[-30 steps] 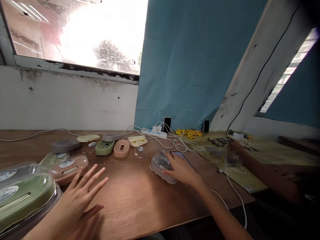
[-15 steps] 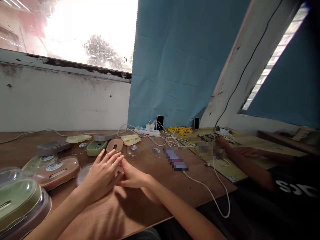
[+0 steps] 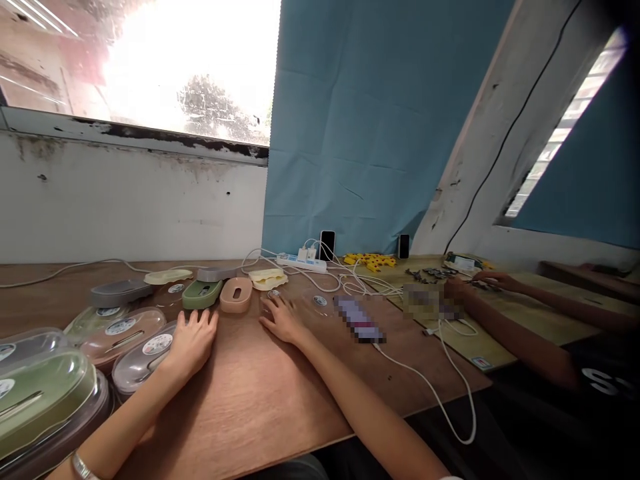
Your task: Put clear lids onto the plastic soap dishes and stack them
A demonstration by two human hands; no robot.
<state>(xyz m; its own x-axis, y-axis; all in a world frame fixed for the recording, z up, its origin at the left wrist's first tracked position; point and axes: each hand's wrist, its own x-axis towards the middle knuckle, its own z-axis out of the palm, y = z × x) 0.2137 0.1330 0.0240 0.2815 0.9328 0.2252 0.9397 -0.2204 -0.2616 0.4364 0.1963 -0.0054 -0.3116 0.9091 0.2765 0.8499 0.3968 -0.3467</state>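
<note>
While right hand (image 3: pixel 283 320) lies open over clear plastic cover (image 3: pixel 273 293) on tabletop (image 3: pixel 250 413), left hand (image 3: pixel 197 339) rests spread just beside green slotted box (image 3: pixel 196 298); cover probably light, slippery (thin shell, may dent), best taken by edges.

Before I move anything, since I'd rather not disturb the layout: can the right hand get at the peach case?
Probably yes: the right hand is just to the right of the peach case, nothing appears to stand between them, and the case's near side looks unobstructed.
</note>
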